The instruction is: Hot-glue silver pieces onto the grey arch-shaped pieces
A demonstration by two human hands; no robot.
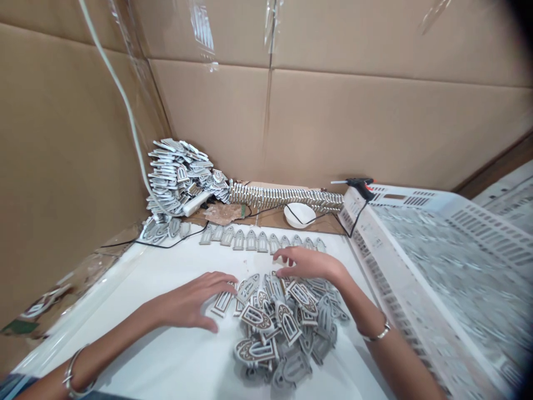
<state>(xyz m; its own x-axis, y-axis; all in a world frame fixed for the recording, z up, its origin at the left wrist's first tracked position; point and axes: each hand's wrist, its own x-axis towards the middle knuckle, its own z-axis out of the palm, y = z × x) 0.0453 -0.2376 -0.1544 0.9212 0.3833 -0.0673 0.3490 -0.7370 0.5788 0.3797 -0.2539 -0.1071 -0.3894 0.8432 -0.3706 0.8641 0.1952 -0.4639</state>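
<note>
A loose pile of small arched, window-shaped pieces [287,319] lies on the white tabletop [166,283]; some show brown scrollwork faces, others plain grey ones. At its left edge is my left hand [200,300], thumb and fingers apart, its fingertips by a brown-patterned piece [224,300]. Over the far side of the heap hovers my right hand [303,263], fingers loosely curved and spread, with nothing visible in it. Beyond both hands, a row of grey arched pieces [250,241] is laid out side by side.
A tall stack of pieces [179,172] fills the back left corner, beside a long upright row of them [287,197]. A white bowl [300,215] and black cable [183,240] lie there. A glue gun [361,186] rests on a white plastic crate [375,289]. Cardboard walls [353,122] enclose the table.
</note>
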